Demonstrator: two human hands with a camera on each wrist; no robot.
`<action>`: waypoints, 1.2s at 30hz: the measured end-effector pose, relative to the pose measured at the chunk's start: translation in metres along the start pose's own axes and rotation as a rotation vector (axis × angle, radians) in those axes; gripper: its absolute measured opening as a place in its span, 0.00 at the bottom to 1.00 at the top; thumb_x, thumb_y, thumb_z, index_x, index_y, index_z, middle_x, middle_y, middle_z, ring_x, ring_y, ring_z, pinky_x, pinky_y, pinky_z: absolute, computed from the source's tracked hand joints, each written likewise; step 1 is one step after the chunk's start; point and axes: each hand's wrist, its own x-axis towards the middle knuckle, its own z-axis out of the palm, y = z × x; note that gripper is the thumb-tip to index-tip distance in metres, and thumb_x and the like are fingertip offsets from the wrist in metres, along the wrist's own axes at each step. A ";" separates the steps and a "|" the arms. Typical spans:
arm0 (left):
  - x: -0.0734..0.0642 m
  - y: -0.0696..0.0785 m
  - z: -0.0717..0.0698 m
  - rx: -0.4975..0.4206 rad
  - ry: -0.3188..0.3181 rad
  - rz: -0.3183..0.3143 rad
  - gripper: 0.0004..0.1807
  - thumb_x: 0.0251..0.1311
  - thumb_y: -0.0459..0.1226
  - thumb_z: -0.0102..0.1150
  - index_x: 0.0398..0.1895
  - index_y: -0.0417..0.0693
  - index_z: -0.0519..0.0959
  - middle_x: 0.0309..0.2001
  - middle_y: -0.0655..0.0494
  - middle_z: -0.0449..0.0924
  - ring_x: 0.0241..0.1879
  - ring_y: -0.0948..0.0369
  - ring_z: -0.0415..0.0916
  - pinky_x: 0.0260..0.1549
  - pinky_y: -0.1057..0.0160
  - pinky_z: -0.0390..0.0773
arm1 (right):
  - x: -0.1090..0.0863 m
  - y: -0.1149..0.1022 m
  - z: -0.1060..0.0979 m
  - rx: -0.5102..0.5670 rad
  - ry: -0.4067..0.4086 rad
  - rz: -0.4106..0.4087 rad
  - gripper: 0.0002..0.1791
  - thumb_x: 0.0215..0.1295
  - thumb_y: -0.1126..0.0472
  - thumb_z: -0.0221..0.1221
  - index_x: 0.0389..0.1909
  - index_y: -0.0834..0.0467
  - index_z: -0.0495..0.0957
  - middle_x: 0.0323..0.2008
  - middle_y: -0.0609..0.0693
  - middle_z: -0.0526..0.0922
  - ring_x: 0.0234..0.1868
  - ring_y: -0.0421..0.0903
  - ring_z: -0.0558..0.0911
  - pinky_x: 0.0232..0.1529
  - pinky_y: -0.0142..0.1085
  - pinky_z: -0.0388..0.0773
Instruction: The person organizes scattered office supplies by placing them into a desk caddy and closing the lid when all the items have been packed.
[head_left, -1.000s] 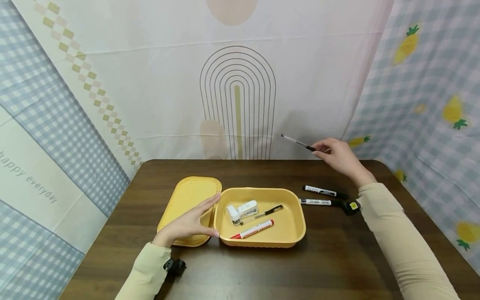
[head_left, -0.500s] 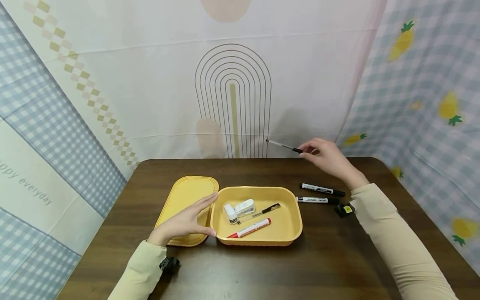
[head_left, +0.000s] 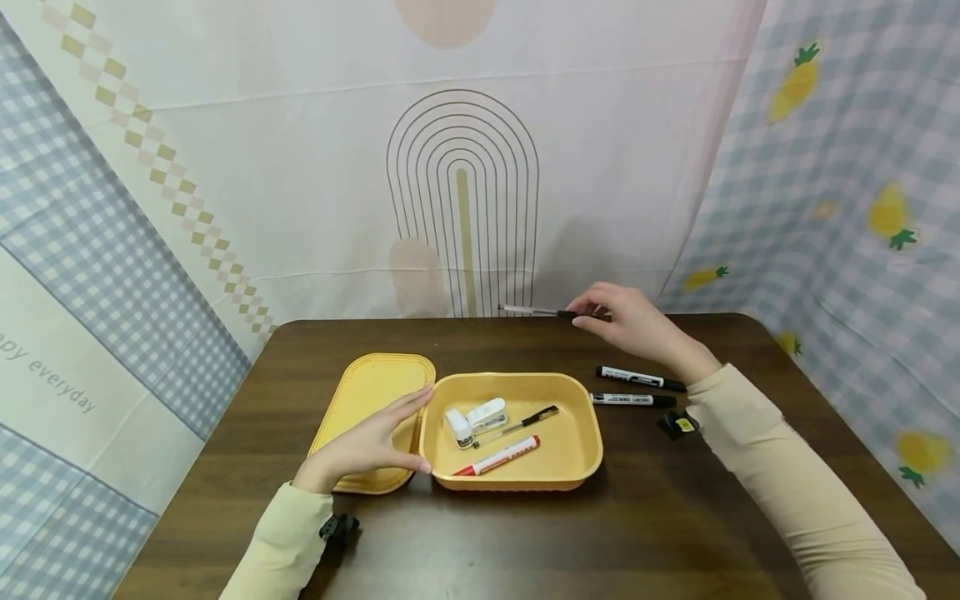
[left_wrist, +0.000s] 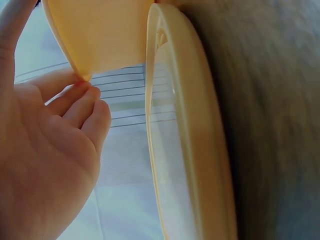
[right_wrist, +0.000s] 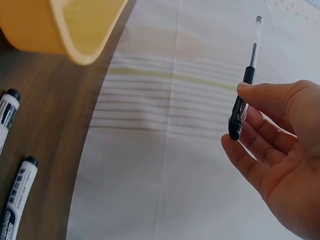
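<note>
My right hand [head_left: 626,325] pinches a clear gel pen [right_wrist: 251,65] by its black-capped end, above the table's back edge. In the head view the pen points left. My left hand [head_left: 371,446] touches the left side of a yellow plastic box [head_left: 592,454], thumb and fingers spread and fairly straight. Inside the box lie a white stapler [head_left: 489,412], a small white object [head_left: 459,427], a second gel pen [head_left: 525,423] and a red marker [head_left: 506,454]. Under the left hand, partly hidden, is the yellow lid [head_left: 375,383].
Two black-capped markers [head_left: 630,376] lie right of the box on the brown table [head_left: 480,542]; the nearer marker [head_left: 630,400] has its end close to the box. A printed cloth [head_left: 300,167] hangs behind the table.
My right hand has moved left and slightly down with the gel pen, which has turned more level. The left hand stays at the box. The head view has shifted slightly.
</note>
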 end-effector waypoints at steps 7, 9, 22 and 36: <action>-0.001 0.000 -0.001 -0.014 -0.006 -0.005 0.61 0.48 0.58 0.76 0.81 0.49 0.52 0.80 0.49 0.47 0.78 0.50 0.46 0.72 0.42 0.53 | 0.008 -0.017 0.002 0.019 -0.025 -0.038 0.10 0.68 0.61 0.65 0.48 0.56 0.84 0.42 0.47 0.83 0.43 0.44 0.80 0.45 0.44 0.81; -0.001 -0.001 -0.001 -0.023 -0.006 -0.003 0.61 0.48 0.57 0.76 0.81 0.49 0.52 0.80 0.48 0.47 0.78 0.50 0.46 0.72 0.42 0.52 | 0.010 -0.022 0.004 0.024 -0.032 -0.042 0.10 0.68 0.61 0.65 0.48 0.56 0.84 0.42 0.47 0.83 0.43 0.44 0.81 0.44 0.44 0.80; 0.000 0.000 -0.001 -0.027 -0.009 -0.010 0.62 0.47 0.60 0.75 0.82 0.52 0.51 0.81 0.51 0.46 0.78 0.53 0.45 0.73 0.45 0.52 | 0.030 -0.047 0.020 0.045 -0.128 -0.111 0.09 0.68 0.63 0.65 0.48 0.55 0.85 0.41 0.45 0.82 0.42 0.41 0.81 0.43 0.45 0.82; -0.001 0.001 -0.001 -0.031 -0.004 -0.004 0.61 0.49 0.56 0.77 0.81 0.50 0.51 0.81 0.51 0.46 0.78 0.51 0.45 0.72 0.43 0.52 | 0.040 -0.056 0.042 0.001 -0.228 -0.190 0.08 0.69 0.62 0.64 0.47 0.54 0.84 0.42 0.44 0.81 0.38 0.38 0.79 0.38 0.35 0.79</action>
